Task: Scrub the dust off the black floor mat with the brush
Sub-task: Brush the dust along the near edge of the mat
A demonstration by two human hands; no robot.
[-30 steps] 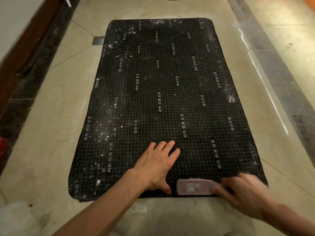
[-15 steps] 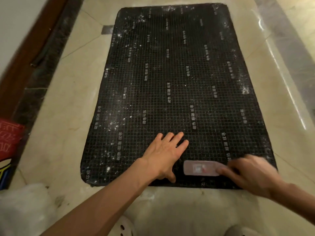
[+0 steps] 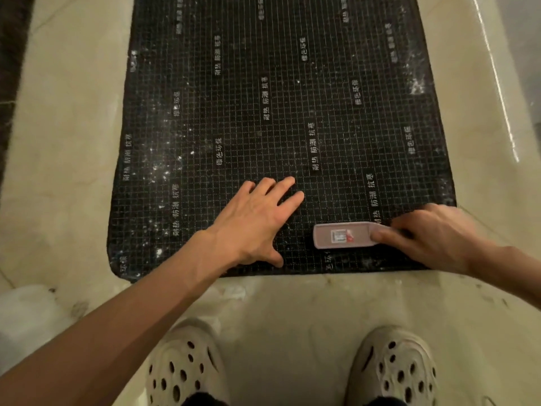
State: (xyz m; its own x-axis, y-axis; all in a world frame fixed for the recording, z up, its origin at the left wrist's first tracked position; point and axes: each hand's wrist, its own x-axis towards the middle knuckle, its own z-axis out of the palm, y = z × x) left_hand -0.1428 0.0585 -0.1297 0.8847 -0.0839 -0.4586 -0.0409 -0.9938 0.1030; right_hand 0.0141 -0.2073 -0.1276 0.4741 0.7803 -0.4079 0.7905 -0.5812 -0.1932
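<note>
The black floor mat [image 3: 292,98] with a white grid and white printed characters lies flat on the floor, speckled with white dust, most on its left side and near its right edge. My left hand [image 3: 257,221] presses flat on the mat near its front edge, fingers straight. Just right of it, a pale pink brush [image 3: 342,235] lies back-up on the mat close to the front edge. My right hand [image 3: 430,238] grips its handle end, fingers curled over it. The bristles are hidden underneath.
Glossy beige floor tiles [image 3: 64,142] surround the mat, with a dark border strip [image 3: 11,54] at the far left. My two cream perforated clogs [image 3: 184,367] stand just in front of the mat. A pale blurred object [image 3: 23,315] sits at the lower left.
The view has tilted down and moved closer, so my shoes now show. The brush has shifted a little further onto the mat from the front edge. My left hand stays pressed in place.
</note>
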